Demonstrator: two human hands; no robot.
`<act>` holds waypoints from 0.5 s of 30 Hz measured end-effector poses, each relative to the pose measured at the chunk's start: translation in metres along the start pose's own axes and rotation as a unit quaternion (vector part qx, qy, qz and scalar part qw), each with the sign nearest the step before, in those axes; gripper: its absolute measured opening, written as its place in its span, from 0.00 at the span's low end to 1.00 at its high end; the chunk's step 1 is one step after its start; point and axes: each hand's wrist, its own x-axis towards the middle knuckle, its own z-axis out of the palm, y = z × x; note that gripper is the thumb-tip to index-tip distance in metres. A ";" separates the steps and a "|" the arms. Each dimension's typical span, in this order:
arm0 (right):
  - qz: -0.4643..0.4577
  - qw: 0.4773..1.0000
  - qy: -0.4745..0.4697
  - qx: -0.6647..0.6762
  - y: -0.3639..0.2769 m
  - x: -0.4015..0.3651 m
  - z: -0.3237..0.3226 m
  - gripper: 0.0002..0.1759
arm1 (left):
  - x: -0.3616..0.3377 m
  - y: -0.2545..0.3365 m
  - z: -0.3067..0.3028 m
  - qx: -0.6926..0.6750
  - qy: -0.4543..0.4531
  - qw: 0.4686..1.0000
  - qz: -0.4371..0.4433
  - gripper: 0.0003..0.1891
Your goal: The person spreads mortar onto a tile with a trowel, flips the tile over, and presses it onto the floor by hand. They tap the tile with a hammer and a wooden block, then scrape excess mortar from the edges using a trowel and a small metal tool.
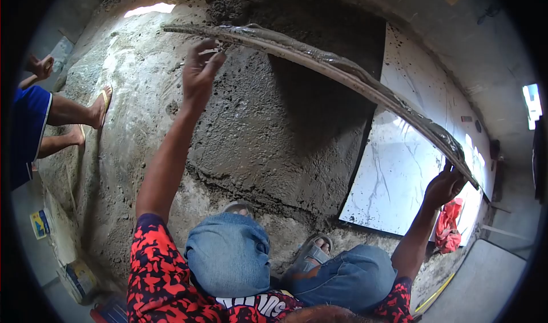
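A long straight screed bar [342, 77], caked with wet mortar along its top edge, stretches across the view from upper left to lower right. At its right end my right hand [445, 186] is closed around it. My left hand [201, 69] is just below the bar near its left end, fingers partly curled and thumb apart, with no grip on the bar showing. Beneath the bar lies a bed of grey wet mortar [245, 129]. Its right side borders a white marbled tile [377, 180], which the bar overlaps in this view.
My knees and sandalled feet are at the bed's near edge. Another person's legs [68, 112] and hand [43, 67] are at the left. A red cloth or bag [449, 226] lies by the tiles at right. Walls [485, 43] run along the back and right.
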 end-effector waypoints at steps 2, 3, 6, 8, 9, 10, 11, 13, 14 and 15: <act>0.000 1.000 0.003 0.028 0.003 0.004 0.002 0.15 | 0.009 -0.039 0.011 0.053 0.016 0.998 -0.002 0.22; 0.001 1.000 0.006 0.028 0.005 0.005 0.000 0.15 | 0.014 -0.052 0.018 0.080 0.024 0.996 0.030 0.17; -0.006 1.000 0.012 0.027 0.009 0.007 -0.002 0.16 | 0.030 -0.078 0.029 0.104 0.020 0.993 0.060 0.11; -0.034 0.999 0.018 -0.010 0.010 0.010 0.003 0.16 | 0.039 -0.099 0.033 0.030 0.056 0.993 0.100 0.08; -0.041 0.998 0.042 -0.029 0.011 0.012 0.007 0.18 | 0.042 -0.100 0.030 0.047 0.045 0.994 0.093 0.09; -0.043 0.994 0.083 -0.057 0.010 0.013 0.015 0.17 | 0.046 -0.101 0.027 0.065 0.032 0.994 0.086 0.10; -0.102 0.949 0.066 -0.292 0.010 0.015 0.011 0.17 | 0.046 -0.101 0.030 0.061 0.024 0.994 0.082 0.10; -0.050 0.929 0.084 -0.357 0.010 0.016 0.018 0.18 | 0.052 -0.098 0.037 0.013 0.030 0.994 0.100 0.13; -0.053 0.936 0.059 -0.343 0.032 0.013 0.009 0.16 | 0.054 -0.100 0.039 0.009 0.030 0.994 0.101 0.13; -0.056 0.942 0.034 -0.329 0.053 0.010 0.000 0.14 | 0.056 -0.102 0.040 0.019 0.035 0.993 0.113 0.14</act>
